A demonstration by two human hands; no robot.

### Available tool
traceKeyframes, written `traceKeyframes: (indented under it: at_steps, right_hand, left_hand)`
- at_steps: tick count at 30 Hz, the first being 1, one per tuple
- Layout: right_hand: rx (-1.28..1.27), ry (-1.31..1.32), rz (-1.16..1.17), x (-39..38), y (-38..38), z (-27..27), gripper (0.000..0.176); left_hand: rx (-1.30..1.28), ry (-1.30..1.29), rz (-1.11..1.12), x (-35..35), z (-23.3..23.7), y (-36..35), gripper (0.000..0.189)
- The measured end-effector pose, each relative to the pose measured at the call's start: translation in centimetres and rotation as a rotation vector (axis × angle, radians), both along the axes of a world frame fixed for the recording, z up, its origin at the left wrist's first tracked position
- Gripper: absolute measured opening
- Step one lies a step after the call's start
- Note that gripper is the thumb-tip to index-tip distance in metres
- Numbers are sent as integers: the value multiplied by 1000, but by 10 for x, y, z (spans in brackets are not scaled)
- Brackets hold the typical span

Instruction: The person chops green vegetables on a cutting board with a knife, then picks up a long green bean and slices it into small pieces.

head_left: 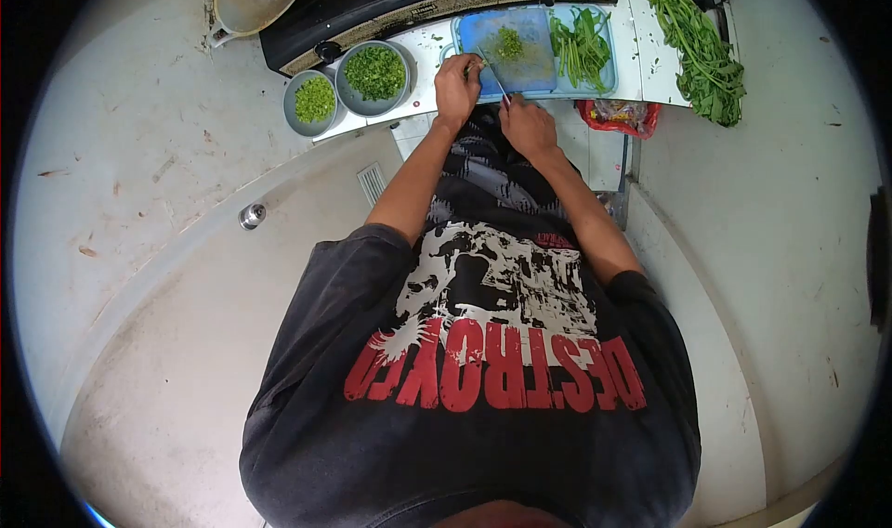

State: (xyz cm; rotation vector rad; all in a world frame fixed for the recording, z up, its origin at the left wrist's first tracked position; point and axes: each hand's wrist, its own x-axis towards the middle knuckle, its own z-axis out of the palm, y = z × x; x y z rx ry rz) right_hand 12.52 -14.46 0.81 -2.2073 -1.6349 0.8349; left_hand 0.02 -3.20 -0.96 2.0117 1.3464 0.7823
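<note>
My right hand is closed around the handle of a knife, whose blade points up and left over the near left part of a blue cutting board. Close to the blade's tip, my left hand has its fingers curled at the board's left edge; a small pale bit shows at its fingertips, too small to name. Chopped greens lie in a little heap on the board. To the right, uncut leafy stems rest on the light blue tray that holds the board.
Two grey bowls, a larger and a smaller one, contain chopped greens at the left. Behind them stands a black stove with a pan. A bunch of greens hangs over the counter's right end, near a red basket.
</note>
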Motion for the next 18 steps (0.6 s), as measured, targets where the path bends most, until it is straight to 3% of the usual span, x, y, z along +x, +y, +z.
traceKeyframes:
  at_steps: [8,18]
  right_hand:
    - [6,6,-41,-8,32,-9,35]
    - [-5,9,-48,1,2,-2,36]
  left_hand:
    - [-19,37,-29,0,5,2,11]
    - [16,13,-44,-1,1,1,12]
